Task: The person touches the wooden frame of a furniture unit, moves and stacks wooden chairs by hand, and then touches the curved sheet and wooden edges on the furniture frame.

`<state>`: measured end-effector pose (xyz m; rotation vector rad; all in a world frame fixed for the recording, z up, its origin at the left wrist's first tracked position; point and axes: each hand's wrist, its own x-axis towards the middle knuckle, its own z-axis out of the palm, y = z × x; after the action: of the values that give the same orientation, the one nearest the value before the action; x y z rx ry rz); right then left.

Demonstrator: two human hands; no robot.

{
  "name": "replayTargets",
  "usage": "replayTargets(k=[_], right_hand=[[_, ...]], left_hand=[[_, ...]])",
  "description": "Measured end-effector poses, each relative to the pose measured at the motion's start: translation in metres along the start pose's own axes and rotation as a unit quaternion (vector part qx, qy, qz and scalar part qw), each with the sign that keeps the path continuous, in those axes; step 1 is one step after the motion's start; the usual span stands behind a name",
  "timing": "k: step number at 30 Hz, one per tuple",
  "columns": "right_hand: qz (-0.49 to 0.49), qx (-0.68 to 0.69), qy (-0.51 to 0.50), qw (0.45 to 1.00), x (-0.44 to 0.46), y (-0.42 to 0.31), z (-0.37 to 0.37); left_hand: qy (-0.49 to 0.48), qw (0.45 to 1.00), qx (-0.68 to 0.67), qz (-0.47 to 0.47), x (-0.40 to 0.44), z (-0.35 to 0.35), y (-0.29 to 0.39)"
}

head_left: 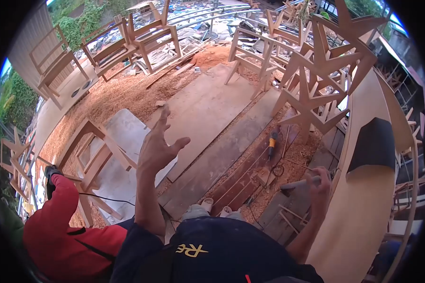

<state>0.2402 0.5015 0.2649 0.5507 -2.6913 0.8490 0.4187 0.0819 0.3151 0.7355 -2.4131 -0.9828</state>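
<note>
My left hand (158,148) is raised in front of me, empty, with its fingers and thumb spread apart. Behind it lie a pale flat board (203,113) and a whitish panel (123,127). My right hand (320,188) hovers at the right, fingers bent but apart, with nothing visible in it. Close to that hand is a grey tube-like piece (295,185); whether they touch is unclear. Farther off on the reddish boards lies a yellow and black power tool (272,141) with a cord.
A co-worker in a red sleeve (56,207) is at my left, a dark-gloved hand beside a wooden chair frame (97,151). Star-shaped wooden frames (311,104) are stacked at right. A black sheet (373,146) lies over a long tan surface (359,207). Wood shavings (113,94) cover the ground.
</note>
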Motion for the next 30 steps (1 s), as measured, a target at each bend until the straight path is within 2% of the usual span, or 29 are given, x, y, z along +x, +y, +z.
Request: replayTargets(k=[1,3,6,7,10,13,16,17,20,22,25,28,30], right_hand=[[-0.032,-0.06,0.094,0.993,-0.002,0.007,-0.02],[0.046,-0.112,0.209,0.97,-0.009,0.006,-0.074],[0.047,-0.294,0.359,0.885,-0.028,-0.002,-0.157],[0.078,-0.343,0.373,0.858,-0.038,0.012,-0.179],[0.279,-0.407,0.273,0.826,-0.062,0.032,-0.22],[0.32,-0.571,0.216,0.725,-0.073,0.047,-0.209],[0.375,-0.427,0.114,0.815,-0.071,0.07,-0.255],[0.348,-0.365,0.092,0.859,-0.077,0.117,-0.281],[0.324,-0.329,0.108,0.881,-0.064,0.088,-0.268],[0.35,-0.343,0.101,0.866,-0.062,0.084,-0.264],[0.386,-0.376,0.099,0.837,-0.067,0.088,-0.262],[0.386,-0.366,0.103,0.841,-0.062,0.086,-0.265],[0.38,-0.357,0.104,0.847,-0.064,0.089,-0.265]], left_hand=[[-0.033,0.999,0.011,-0.026,0.006,0.007,-0.005],[-0.049,0.998,-0.02,-0.023,0.012,0.018,-0.004],[-0.098,0.994,-0.035,-0.021,0.017,0.035,-0.007],[-0.114,0.993,-0.036,-0.017,0.022,0.041,-0.008],[-0.154,0.985,-0.079,0.011,0.029,0.058,-0.013],[-0.189,0.978,-0.077,0.033,0.034,0.074,-0.016],[-0.222,0.971,-0.082,0.041,0.036,0.087,-0.022],[-0.242,0.966,-0.084,0.035,0.035,0.091,-0.023],[-0.278,0.956,-0.09,0.03,0.031,0.1,-0.027],[-0.301,0.949,-0.081,0.05,0.027,0.105,-0.029],[-0.361,0.93,-0.057,0.033,0.023,0.105,-0.024],[-0.361,0.928,-0.072,0.053,0.019,0.112,-0.031],[-0.327,0.937,-0.094,0.084,0.014,0.112,-0.031]])
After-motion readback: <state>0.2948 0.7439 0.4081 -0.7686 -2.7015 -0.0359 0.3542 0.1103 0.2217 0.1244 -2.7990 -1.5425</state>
